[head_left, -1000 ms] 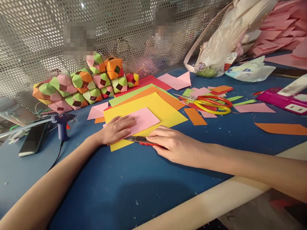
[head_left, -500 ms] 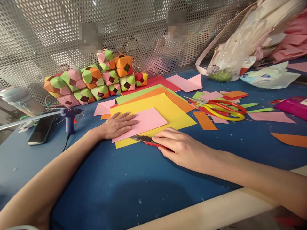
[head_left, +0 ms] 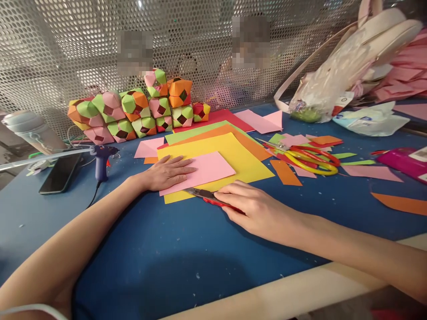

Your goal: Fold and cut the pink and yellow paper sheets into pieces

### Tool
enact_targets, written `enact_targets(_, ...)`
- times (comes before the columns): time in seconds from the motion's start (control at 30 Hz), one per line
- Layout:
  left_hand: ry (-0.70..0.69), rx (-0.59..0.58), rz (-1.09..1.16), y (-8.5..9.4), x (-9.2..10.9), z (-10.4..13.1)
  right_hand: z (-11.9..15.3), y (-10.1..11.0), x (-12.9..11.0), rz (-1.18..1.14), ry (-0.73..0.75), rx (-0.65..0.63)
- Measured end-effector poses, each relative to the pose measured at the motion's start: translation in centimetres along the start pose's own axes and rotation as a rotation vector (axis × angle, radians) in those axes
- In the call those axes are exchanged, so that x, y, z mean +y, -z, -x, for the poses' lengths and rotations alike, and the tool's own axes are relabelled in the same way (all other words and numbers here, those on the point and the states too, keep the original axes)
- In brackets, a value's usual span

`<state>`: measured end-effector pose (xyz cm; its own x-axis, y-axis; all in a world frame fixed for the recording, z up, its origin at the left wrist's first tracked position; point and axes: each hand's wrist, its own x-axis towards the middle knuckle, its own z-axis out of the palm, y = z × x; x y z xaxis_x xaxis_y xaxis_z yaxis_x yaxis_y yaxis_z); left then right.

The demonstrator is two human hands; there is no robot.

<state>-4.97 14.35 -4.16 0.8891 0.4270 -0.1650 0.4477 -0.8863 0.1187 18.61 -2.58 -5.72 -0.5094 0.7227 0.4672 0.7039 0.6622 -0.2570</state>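
Left hand (head_left: 167, 172) pressed flat, fingers spread and released, on a pink sheet (head_left: 203, 171) lying atop a yellow sheet (head_left: 240, 158) on the blue worktop (head_left: 173, 253); right hand (head_left: 256, 209) with fingers clenched around a red-handled knife (head_left: 207, 196), blade at the pink sheet's near edge; scissors (head_left: 310, 156) among paper scraps to the right; folded paper cubes (head_left: 133, 113) stacked against the perforated wall behind; glue gun (head_left: 100, 158) and phone (head_left: 60, 173) at left.

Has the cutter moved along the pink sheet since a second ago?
Yes. The cutter slid slightly right along the pink sheet's near edge, judged against the still left hand.
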Motion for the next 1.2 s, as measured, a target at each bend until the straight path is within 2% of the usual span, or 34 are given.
enact_targets(0.47, 0.001, 0.012, 0.014, -0.4, -0.2, -0.1, -0.5, -0.5, -1.6, 0.075, 0.081, 0.021)
enact_targets(0.63, 0.002, -0.001, 0.010, -0.3, -0.1, -0.1, -0.5, -0.7, -1.8, 0.057, 0.049, 0.001)
enact_targets(0.8, 0.006, -0.002, 0.016, -0.3, 0.0, 0.0, -0.6, -1.1, -1.9, 0.083, 0.088, 0.008)
enact_targets(1.2, -0.038, 0.007, -0.007, -0.8, -0.3, 0.2, -1.1, -1.9, -2.4, 0.044, 0.078, 0.006)
